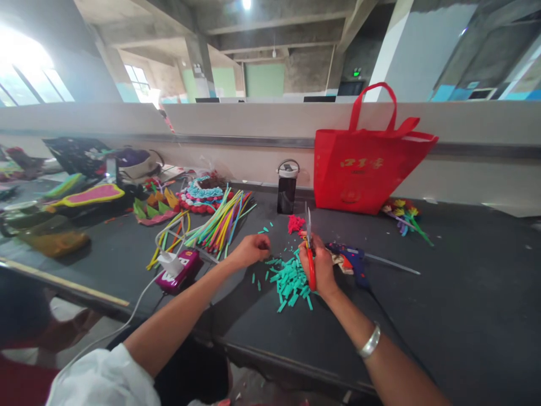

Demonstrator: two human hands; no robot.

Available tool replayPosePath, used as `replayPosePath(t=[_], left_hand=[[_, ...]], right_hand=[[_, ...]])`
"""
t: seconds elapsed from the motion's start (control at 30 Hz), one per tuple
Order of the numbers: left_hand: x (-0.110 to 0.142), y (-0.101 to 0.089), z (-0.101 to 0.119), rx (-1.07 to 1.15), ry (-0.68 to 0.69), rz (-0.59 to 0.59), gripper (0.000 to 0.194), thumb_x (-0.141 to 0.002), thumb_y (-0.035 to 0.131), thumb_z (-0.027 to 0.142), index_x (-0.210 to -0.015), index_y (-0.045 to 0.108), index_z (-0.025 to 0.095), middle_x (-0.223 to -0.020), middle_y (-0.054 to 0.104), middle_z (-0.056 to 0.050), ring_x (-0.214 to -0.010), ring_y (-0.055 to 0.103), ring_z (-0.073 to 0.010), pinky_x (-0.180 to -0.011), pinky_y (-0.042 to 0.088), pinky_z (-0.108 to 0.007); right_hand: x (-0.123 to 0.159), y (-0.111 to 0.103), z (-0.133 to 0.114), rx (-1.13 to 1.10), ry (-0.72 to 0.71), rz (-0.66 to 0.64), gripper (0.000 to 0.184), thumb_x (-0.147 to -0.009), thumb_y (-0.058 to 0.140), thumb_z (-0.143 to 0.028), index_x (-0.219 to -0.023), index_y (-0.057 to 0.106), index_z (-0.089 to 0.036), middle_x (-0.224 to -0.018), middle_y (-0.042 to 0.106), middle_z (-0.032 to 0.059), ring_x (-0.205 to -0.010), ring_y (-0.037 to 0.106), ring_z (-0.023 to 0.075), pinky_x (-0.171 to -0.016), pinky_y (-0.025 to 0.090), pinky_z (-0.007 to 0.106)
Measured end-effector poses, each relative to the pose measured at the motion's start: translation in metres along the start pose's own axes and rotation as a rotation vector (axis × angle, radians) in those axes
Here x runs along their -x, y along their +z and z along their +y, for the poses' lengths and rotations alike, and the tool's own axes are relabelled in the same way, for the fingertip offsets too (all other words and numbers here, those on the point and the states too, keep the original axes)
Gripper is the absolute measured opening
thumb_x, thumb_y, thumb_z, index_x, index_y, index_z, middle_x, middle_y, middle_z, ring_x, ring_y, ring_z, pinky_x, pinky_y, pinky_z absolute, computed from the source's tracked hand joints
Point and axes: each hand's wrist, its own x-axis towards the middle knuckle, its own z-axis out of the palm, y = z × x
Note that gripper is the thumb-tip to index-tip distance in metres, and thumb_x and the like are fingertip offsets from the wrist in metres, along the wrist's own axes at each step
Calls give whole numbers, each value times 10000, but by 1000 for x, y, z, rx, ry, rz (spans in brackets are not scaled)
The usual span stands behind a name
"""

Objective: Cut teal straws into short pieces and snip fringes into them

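My right hand (pixel 319 265) grips a pair of scissors (pixel 311 262) by the orange-red handles, blades pointing up and away from me. Beneath and beside it lies a pile of short teal strips (pixel 291 283) on the dark table. To the left of that pile, my left hand (pixel 252 250) is closed, its fingertips curled together; whatever they may hold is too small or hidden. A few loose teal bits (pixel 266 229) are scattered just beyond it. A small heap of red pieces (pixel 296 224) sits past the scissors.
A blue glue gun (pixel 357 260) lies right of my right hand, its cord running toward me. Coloured stems (pixel 224 223) and a purple power strip (pixel 180 272) are at left. Behind stand a phone (pixel 286 195) against a bottle and a red bag (pixel 359 169). Someone sits at far left.
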Motion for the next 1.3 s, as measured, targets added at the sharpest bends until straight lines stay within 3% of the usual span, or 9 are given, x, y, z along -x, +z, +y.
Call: replayPosePath(t=[0.2,0.37,0.47,0.57,0.7,0.8,0.97,1.1,1.3], left_hand=[[2,3,11,319,-43,-83,526,-649,739,276,-1127,590,116,-691,637,-5,-545,547,-98,-533,414,-231],[7,16,21,328,-22,-115,524,-694,699,268,-1189,583,140,-694,628,2,-556,545,-98,-537,406,-226],[-4,12,16,148,44,-48,387,-726,636,239,-1096,644,125,-687,628,-7,-574,542,-103,-561,416,-228],[-25,-3,4,-330,170,164,222,-740,587,179,-922,707,137,-732,655,-22,-650,564,-121,-647,444,-242],[-39,-21,-5,-457,185,260,223,-706,615,154,-897,728,146,-874,676,-66,-744,581,-155,-744,456,-278],[-30,-21,-5,-541,221,206,197,-728,620,200,-880,737,161,-880,685,-66,-765,586,-160,-769,453,-274],[-1,-1,4,-681,230,-35,91,-678,646,231,-717,722,202,-707,681,-18,-730,596,-156,-735,433,-237],[9,7,13,-764,171,-82,96,-646,608,188,-686,694,188,-686,667,-27,-709,591,-163,-694,416,-244],[16,1,15,-345,88,-24,100,-657,577,195,-728,636,157,-662,594,10,-616,515,-118,-576,372,-222]], right_hand=[[2,0,-1,-49,16,-12,306,-864,471,-247,-1134,592,-171,-1006,702,83,-854,661,209,-830,513,368],[5,-2,-8,-104,-40,-26,303,-864,480,-221,-1148,583,-194,-1013,692,53,-862,658,177,-841,508,323],[4,-2,-9,-107,-66,-22,296,-865,479,-215,-1139,589,-189,-1043,687,71,-893,647,186,-855,501,331],[3,-2,-8,-92,-16,-36,293,-856,481,-205,-1128,592,-189,-1001,691,63,-849,642,182,-825,504,322],[2,-3,-6,-80,11,-31,298,-843,481,-211,-1119,592,-187,-974,697,58,-828,643,187,-812,507,326],[2,-3,-7,-85,3,-27,309,-837,484,-207,-1125,593,-193,-944,699,48,-831,647,187,-815,507,321],[3,-3,-9,-84,0,-51,305,-860,478,-225,-1143,590,-199,-1021,692,67,-882,648,192,-856,500,332],[2,-4,-9,-75,-3,-42,302,-856,472,-216,-1131,595,-189,-1042,692,80,-890,653,197,-855,500,336],[2,-3,-8,-80,-4,-49,310,-851,474,-204,-1138,591,-192,-1043,690,67,-885,652,186,-861,498,333]])
